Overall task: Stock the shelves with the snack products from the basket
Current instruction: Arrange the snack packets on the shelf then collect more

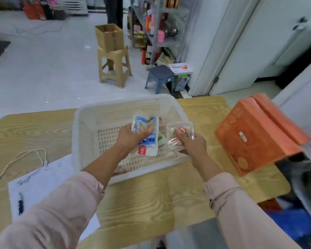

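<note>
A white perforated plastic basket (90, 133) stands on the wooden table (147, 200). Over it, my left hand (128, 136) grips a blue-and-white snack packet (147, 139). My right hand (192, 141) holds a clear crinkly snack packet (180, 131) just to the right of it. One more small packet lies partly hidden between the two on the basket floor. The metal shelves (160, 33) with stocked goods stand across the room at the back.
An orange box (255, 133) lies on the table's right side. Papers (41, 184), a pen and a white cable (25, 159) lie at the left. A tan stool (114, 67) carrying a cardboard box and a blue stool (160, 76) stand on the floor before the shelves.
</note>
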